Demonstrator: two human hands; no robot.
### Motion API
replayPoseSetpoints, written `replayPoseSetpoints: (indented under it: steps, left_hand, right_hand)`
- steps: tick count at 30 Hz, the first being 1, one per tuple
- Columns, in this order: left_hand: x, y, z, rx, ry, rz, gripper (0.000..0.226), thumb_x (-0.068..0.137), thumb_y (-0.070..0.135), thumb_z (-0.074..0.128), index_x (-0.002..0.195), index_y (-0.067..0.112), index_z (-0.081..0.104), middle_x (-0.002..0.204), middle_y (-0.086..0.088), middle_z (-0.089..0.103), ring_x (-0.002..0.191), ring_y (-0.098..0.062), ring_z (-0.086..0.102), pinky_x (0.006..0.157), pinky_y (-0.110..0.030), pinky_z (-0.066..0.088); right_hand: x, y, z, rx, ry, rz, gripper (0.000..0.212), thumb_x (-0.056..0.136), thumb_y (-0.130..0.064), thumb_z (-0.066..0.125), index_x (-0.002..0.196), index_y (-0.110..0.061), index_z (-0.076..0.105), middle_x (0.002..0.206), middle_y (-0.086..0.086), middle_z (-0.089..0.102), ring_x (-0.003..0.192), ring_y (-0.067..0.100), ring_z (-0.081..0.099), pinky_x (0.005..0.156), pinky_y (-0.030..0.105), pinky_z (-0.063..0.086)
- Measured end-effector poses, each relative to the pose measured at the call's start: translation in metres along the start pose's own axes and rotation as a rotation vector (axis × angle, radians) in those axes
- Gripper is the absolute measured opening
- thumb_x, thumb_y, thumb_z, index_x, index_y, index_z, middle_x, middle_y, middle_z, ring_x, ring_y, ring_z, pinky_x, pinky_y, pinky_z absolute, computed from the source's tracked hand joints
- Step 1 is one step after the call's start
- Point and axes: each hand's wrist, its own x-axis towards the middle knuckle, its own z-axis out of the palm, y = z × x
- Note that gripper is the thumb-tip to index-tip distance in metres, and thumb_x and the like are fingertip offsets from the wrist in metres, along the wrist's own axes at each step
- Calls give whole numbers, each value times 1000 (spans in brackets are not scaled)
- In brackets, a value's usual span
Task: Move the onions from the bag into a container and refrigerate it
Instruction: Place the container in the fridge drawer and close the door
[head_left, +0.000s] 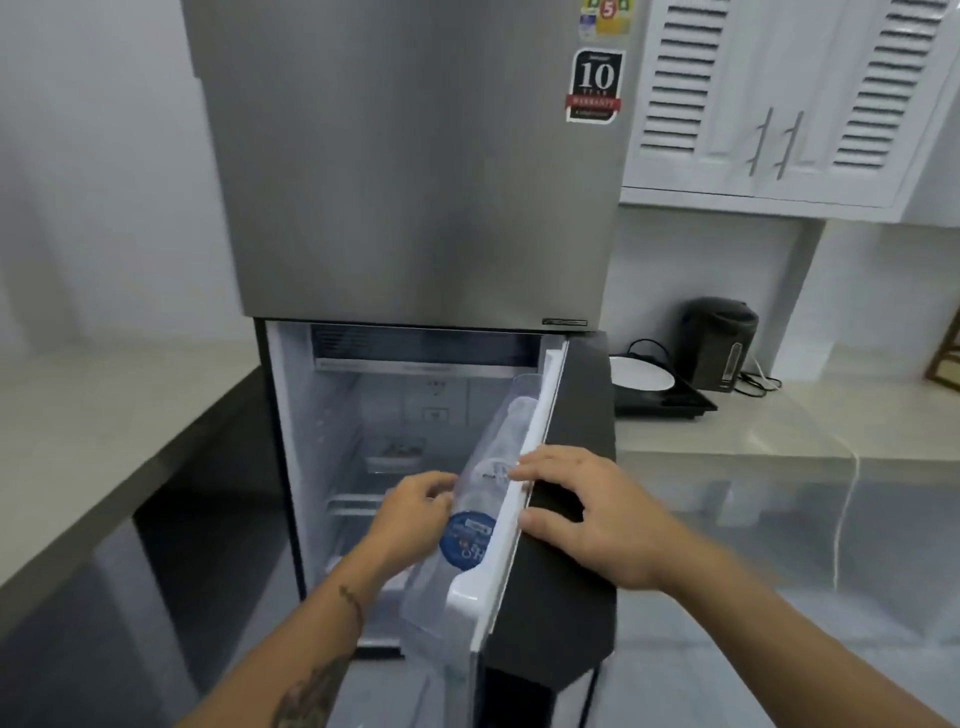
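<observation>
The lower door of a steel fridge stands open to the right. My right hand grips the door's upper inner edge, fingers over the white seal and thumb on the dark outer face. My left hand reaches into the opening with its fingers curled against the clear door bin; whether it holds anything is hidden. Deep inside, a clear container with dark contents sits on a glass shelf. No bag or loose onions are in view.
A bottle with a round blue label lies in the door bin. A grey counter runs along the left. On the right counter are a black cooktop with a white plate and a dark kettle, under white louvred cabinets.
</observation>
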Motion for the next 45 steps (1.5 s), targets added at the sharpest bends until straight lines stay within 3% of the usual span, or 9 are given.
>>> replayPoseSetpoints:
  steps: [3,6,14,16,20,26,32,39,45]
  left_hand:
    - [-4,-27,-42,-109,123,-16,25,92,8,53,101,21,72,102,1,74,89,-8,68,85,-30,55]
    - [-20,-60,-86,-269,278,-24,27,93,2,52,96,20,72,96,2,75,86,-8,72,83,-33,59]
    - [-58,-143,-169,-350,588,-40,33,94,5,53,89,34,69,90,20,71,84,2,66,64,-8,51]
    - [-58,-154,-176,-350,591,-52,33,95,5,53,90,33,68,89,19,70,86,3,65,68,-8,52]
    - [-44,-168,-185,-354,520,-76,26,94,10,57,104,32,65,102,10,67,95,1,63,83,-22,56]
    - [4,-174,-199,-329,532,-29,23,91,25,62,111,35,57,110,14,57,99,-1,60,85,-25,52]
    - [61,-190,-204,-215,562,-45,37,88,34,65,121,38,48,115,17,58,107,-3,57,92,-33,53]
    - [139,-212,-230,-127,568,-70,32,92,25,59,120,38,50,116,16,60,107,-2,58,95,-35,52]
    - [212,-220,-259,-121,481,-157,30,94,22,57,120,37,54,117,13,65,109,-6,61,96,-36,52]
  right_hand:
    - [24,-28,29,68,110,-91,36,82,-42,55,116,-38,66,120,-29,59,120,-4,47,106,33,38]
    - [49,-55,62,124,244,-156,28,83,-34,53,105,-36,71,111,-26,66,113,-3,53,100,36,37]
    - [131,-111,148,148,435,-257,33,90,-39,43,109,-31,70,117,-19,61,116,6,53,100,32,31]
    - [156,-119,164,109,434,-258,37,90,-41,43,113,-29,69,120,-15,61,117,7,52,101,34,31]
    - [202,-132,189,47,406,-222,40,86,-45,46,118,-28,64,124,-12,59,119,10,50,103,37,31]
    - [256,-134,213,-83,373,-195,48,79,-46,60,123,-27,58,120,-9,51,115,12,46,103,33,32]
    - [309,-127,234,-139,390,-191,48,80,-45,61,123,-24,57,113,-7,47,107,14,44,99,31,34]
    - [371,-104,250,-222,293,-268,64,75,-31,59,137,-19,47,131,0,49,125,23,43,110,41,36]
    - [421,-90,258,-368,148,-282,86,73,-27,54,151,-13,23,153,11,33,142,30,26,121,46,17]
